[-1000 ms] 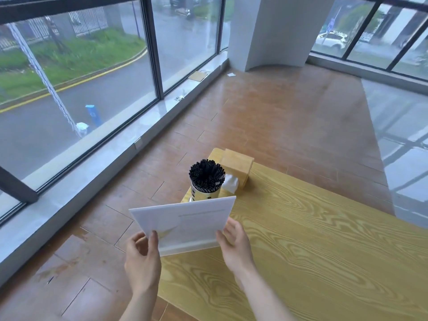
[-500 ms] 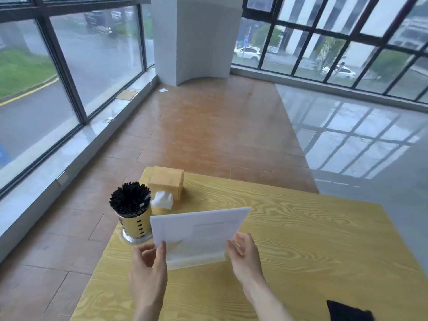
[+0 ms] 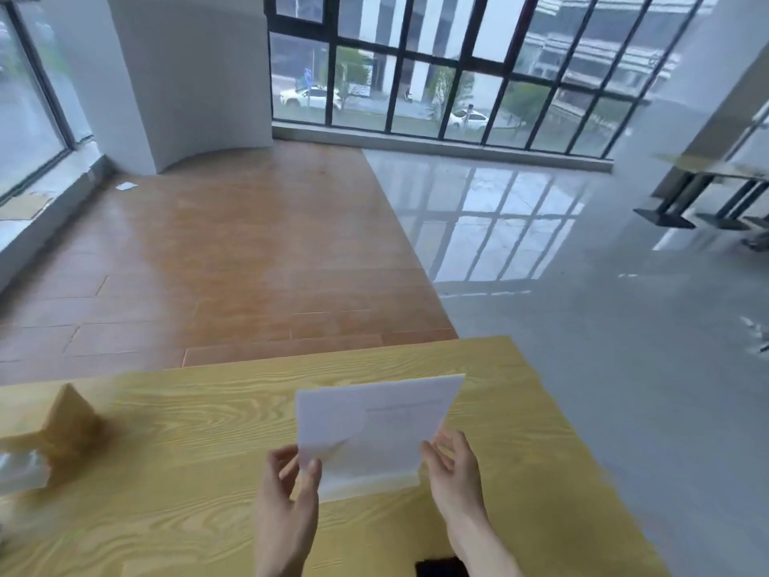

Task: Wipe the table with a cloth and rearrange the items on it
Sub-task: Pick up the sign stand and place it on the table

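Observation:
I hold a white upright sign card point(image 3: 374, 431) over the middle of the yellow wooden table point(image 3: 187, 472). My left hand point(image 3: 287, 493) pinches its lower left corner and my right hand point(image 3: 455, 476) grips its lower right edge. A wooden tissue box point(image 3: 68, 426) with white tissue point(image 3: 21, 472) poking out sits blurred at the table's left. A black cloth point(image 3: 441, 568) lies at the near edge, partly behind my right forearm. The straw holder is out of view.
The table's far edge point(image 3: 333, 351) borders a brown tiled floor, and its right edge drops to a glossy grey floor point(image 3: 603, 326). Another table on black legs point(image 3: 707, 193) stands far right. Windows run along the back and left.
The view has swung right. The card, held in both hands, has moved away from the straw holder and tissue box toward the table's right part. The straw holder has left the frame.

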Demonstrator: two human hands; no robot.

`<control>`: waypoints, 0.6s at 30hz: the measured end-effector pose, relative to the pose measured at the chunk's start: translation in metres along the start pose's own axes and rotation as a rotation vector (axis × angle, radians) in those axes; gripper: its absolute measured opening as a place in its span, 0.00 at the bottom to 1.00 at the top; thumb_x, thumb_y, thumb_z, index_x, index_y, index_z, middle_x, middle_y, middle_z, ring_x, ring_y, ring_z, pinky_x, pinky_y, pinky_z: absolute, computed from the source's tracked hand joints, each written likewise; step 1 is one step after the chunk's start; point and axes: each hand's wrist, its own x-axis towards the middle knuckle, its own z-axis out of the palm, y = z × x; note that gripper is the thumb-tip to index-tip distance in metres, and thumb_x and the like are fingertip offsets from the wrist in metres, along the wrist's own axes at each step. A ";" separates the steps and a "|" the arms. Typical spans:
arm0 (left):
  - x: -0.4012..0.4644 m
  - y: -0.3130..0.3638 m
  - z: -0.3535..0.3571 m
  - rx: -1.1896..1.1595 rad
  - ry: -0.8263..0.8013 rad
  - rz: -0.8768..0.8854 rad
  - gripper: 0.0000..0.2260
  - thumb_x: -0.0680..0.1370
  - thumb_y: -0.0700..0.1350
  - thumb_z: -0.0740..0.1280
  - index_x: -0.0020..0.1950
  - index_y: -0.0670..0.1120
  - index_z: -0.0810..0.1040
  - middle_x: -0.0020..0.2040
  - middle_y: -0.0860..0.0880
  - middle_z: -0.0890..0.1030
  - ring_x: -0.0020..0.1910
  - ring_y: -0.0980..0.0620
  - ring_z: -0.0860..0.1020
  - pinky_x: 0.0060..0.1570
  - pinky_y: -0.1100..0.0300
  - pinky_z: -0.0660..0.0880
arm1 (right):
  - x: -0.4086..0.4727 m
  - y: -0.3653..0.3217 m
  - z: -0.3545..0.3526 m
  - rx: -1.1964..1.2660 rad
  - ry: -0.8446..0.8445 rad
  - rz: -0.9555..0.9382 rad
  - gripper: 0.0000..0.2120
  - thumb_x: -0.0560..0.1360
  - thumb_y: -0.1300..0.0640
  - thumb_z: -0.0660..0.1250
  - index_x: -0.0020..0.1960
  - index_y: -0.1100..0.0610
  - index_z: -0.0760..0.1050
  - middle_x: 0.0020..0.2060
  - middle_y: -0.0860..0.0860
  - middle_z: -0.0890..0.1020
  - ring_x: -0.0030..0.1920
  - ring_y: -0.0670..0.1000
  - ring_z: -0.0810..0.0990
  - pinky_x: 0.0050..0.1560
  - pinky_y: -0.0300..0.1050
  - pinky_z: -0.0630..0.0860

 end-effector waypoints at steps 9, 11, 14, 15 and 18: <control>0.043 0.029 0.202 0.018 -0.166 0.023 0.14 0.77 0.41 0.69 0.60 0.55 0.74 0.62 0.54 0.80 0.63 0.54 0.79 0.54 0.57 0.74 | 0.171 -0.010 -0.128 0.074 0.094 0.039 0.16 0.80 0.56 0.69 0.67 0.51 0.73 0.65 0.49 0.79 0.65 0.51 0.80 0.70 0.58 0.75; 0.054 0.035 0.236 0.017 -0.201 0.007 0.15 0.78 0.41 0.69 0.62 0.54 0.74 0.63 0.55 0.79 0.64 0.54 0.78 0.55 0.57 0.73 | 0.204 -0.014 -0.145 0.090 0.109 0.045 0.17 0.80 0.56 0.68 0.68 0.52 0.73 0.65 0.49 0.79 0.64 0.51 0.80 0.69 0.59 0.76; 0.070 0.041 0.278 0.016 -0.232 -0.008 0.16 0.78 0.40 0.69 0.63 0.52 0.73 0.63 0.55 0.78 0.65 0.54 0.77 0.56 0.59 0.72 | 0.246 -0.023 -0.164 0.106 0.122 0.037 0.17 0.80 0.57 0.68 0.67 0.51 0.73 0.65 0.49 0.78 0.65 0.51 0.79 0.68 0.60 0.77; 0.075 0.041 0.290 0.019 -0.239 -0.017 0.16 0.78 0.40 0.69 0.63 0.52 0.73 0.63 0.55 0.78 0.64 0.54 0.77 0.56 0.59 0.72 | 0.259 -0.025 -0.168 0.108 0.122 0.032 0.18 0.80 0.58 0.67 0.68 0.51 0.72 0.66 0.50 0.78 0.65 0.52 0.79 0.68 0.60 0.77; 0.090 0.040 0.318 0.035 -0.252 -0.030 0.16 0.77 0.40 0.69 0.63 0.53 0.73 0.63 0.57 0.79 0.65 0.55 0.77 0.57 0.58 0.71 | 0.291 -0.032 -0.179 0.112 0.119 0.035 0.19 0.80 0.59 0.66 0.70 0.51 0.71 0.66 0.48 0.77 0.66 0.53 0.79 0.70 0.57 0.76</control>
